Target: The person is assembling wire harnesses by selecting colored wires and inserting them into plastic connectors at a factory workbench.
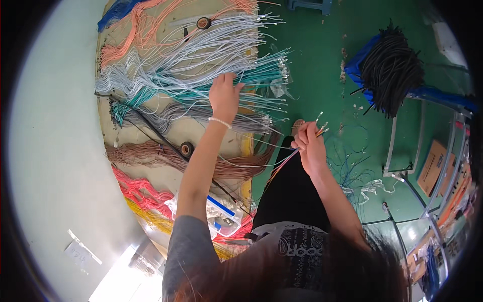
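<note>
My left hand (225,98) rests over the teal wires (269,70) on the table, its thumb apart from its curled fingers. No wire shows clearly between them. To the right, above my lap, my right hand (309,143) is closed round a small bunch of wires (284,163) in several colours. Metal-tipped ends stick out past its fingers, and the tails hang down to the left. Beyond the teal wires lie white wires (201,50). Grey wires (176,113) and brown wires (146,153) are spread on the nearer side.
Orange wires (138,25), red wires (141,189) and yellow wires (146,214) also cover the table (161,176). Two black tape rolls (203,23) and a clear plastic bin (229,221) sit among them. Black tubes (392,70) hang over a rack at right, near a cardboard box (435,168).
</note>
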A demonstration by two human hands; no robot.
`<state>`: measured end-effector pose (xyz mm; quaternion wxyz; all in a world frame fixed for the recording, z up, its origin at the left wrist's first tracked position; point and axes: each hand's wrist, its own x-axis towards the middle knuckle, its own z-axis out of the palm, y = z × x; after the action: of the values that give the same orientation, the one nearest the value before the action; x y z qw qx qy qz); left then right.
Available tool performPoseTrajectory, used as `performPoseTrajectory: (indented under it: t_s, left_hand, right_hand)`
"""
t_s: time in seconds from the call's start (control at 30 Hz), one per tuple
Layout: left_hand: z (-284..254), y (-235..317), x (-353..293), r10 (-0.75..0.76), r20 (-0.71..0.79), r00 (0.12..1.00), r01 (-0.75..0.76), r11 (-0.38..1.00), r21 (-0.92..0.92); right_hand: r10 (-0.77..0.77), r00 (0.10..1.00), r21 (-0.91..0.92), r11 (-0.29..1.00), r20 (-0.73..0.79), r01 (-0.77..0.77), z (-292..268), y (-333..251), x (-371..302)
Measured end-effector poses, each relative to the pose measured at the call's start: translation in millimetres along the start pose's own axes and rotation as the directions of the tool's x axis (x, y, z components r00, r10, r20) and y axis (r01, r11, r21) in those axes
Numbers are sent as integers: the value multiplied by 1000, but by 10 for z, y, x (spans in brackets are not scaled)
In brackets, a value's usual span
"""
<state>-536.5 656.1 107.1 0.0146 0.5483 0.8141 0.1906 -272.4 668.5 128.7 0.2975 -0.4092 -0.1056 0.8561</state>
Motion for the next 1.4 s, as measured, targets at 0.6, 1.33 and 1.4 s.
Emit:
performPoseTrajectory:
  t_s: [0.6, 1.33, 1.4]
  left_hand:
    - [-200, 1141, -540, -199, 129, 972, 236, 761, -604]
    - [752, -195, 2386, 106, -108, 988, -122, 981, -152]
    - [584, 355, 1926, 27, 92, 995, 9, 927, -376]
  right_hand:
    - [-55, 995, -411, 908, 84, 85, 389, 21, 482]
    - [-254, 909, 241, 908, -330, 341, -826, -936, 761]
    - [-272, 900, -5, 958, -341, 288, -465, -986, 856]
